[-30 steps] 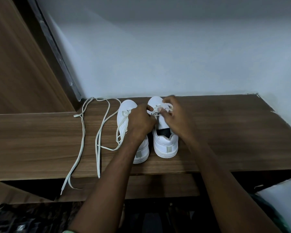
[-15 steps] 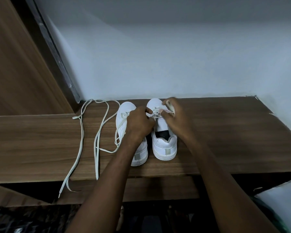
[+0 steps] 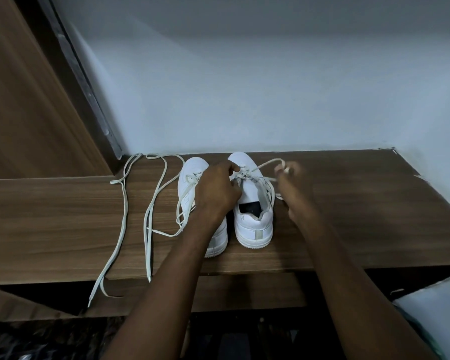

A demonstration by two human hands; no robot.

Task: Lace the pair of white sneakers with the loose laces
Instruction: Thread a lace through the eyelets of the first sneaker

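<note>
Where the wooden desk meets the pale wall, a loose lace trails from the back edge at about 11 o'clock down over the front lip at 7 o'clock, its tip hanging below the desk. Just right of it a second strand runs forward from the left shoe, whose toe points to 12 o'clock and whose heel is partly hidden under the left forearm. The left hand sits over the gap between the two shoes, its grip closed: fingers curled, thumb and forefinger pinching the lace at the eyelets of the right shoe. That shoe stands beside its mate, nearly touching, toe to 12 o'clock, dark opening facing up and heel toward the front edge. From its eyelets the lace rises in a taut loop toward 2 o'clock, to the right hand. That hand is blurred; its fingertips appear closed together on the end of the loop, raised off the desk just to the right of the shoe.
</note>
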